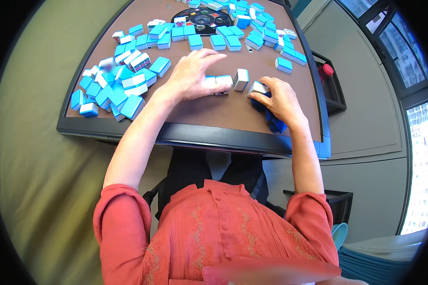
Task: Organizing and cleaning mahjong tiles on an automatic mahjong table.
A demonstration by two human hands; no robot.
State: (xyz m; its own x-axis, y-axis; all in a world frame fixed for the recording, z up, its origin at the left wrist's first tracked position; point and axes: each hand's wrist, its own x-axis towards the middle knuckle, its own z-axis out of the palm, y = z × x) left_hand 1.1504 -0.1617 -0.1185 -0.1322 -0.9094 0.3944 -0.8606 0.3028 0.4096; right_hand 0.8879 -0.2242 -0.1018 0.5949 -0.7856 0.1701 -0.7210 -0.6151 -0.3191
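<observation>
My left hand [192,75] is over the near middle of the mahjong table [196,110], fingers spread. Its thumb lies across a short row of mahjong tiles [223,81], partly hiding them; firm contact cannot be made out. To the right of that row a single tile [240,79] stands on edge, touched by neither hand. My right hand [280,98] pinches another white and blue tile [258,88] between thumb and fingers. A crumpled dark blue cloth [276,123] lies under that hand, partly covered by it; whether the hand also grips the cloth is hidden.
Blue-backed tiles are heaped at left [118,96] and scattered at the far right [271,35]. A round black centre panel [204,20] sits at the back. The raised dark table rim [217,134] runs before me. A side tray [333,103] hangs at right, near a red-capped container [327,70].
</observation>
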